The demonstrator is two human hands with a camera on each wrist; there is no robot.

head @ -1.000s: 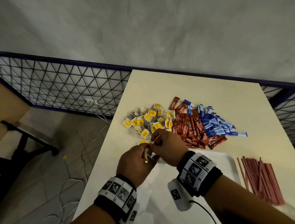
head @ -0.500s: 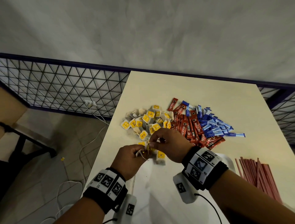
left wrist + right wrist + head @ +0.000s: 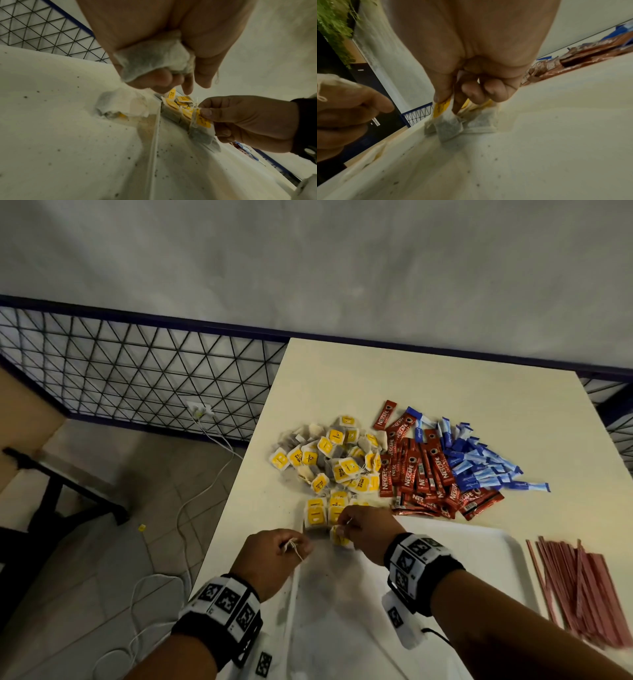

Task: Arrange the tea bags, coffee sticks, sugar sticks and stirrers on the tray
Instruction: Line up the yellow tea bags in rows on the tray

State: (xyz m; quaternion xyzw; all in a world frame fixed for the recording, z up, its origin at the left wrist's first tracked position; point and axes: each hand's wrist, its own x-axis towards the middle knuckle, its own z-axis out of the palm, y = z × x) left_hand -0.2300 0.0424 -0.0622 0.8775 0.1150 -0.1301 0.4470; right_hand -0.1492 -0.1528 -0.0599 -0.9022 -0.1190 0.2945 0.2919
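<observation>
Head view, tray [image 3: 486, 546]: white, nearest edge of the table; a few tea bags [image 3: 318, 513] laid in a row at its far left corner.
Head view, loose stock: tea bag heap [image 3: 329, 457] just beyond the tray, coffee sticks [image 3: 421, 474] and sugar sticks [image 3: 479, 463] right of that heap, stirrers [image 3: 582, 587] right of the tray.
Left wrist view, left hand [image 3: 164, 44]: fingers curled round a crumpled tea bag [image 3: 152, 60], string dangling, over the tray's left rim.
Right wrist view, right hand [image 3: 471, 67]: thumb and forefinger pinching the yellow tag [image 3: 441, 108] of a second tea bag [image 3: 448, 128], its pouch touching the tray floor beside the laid row.
Handling: feather-light, limp paper, likely to tear or leak grit if squeezed; strings prone to tangling.
Best hold: by the stiff tag or pouch edge, gently.
</observation>
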